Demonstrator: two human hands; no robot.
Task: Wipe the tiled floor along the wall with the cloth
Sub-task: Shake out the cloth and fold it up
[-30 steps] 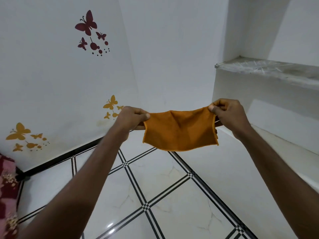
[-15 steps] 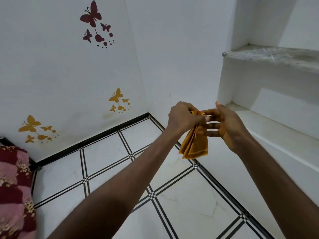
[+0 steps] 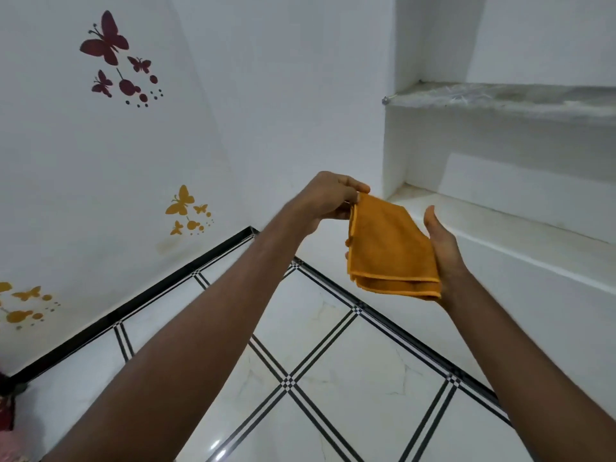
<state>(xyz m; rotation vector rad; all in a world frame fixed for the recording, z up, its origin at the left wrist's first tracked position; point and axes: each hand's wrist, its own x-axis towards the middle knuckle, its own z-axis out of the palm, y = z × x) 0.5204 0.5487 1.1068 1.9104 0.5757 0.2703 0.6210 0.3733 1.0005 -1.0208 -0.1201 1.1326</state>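
Folded fuzzy orange cloth (image 3: 390, 248), L hand (image 3: 328, 198) pinching

Home room: butterfly wall decals (image 3: 106, 40), tiled floor (image 3: 333, 378), built-in shelf niche (image 3: 500, 101).

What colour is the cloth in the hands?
Orange cloth, seen in the head view.

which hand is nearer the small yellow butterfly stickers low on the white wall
Left. The left hand pinches the folded orange cloth's top corner, just right of the yellow butterfly stickers. The right hand lies open under the cloth, farther right.
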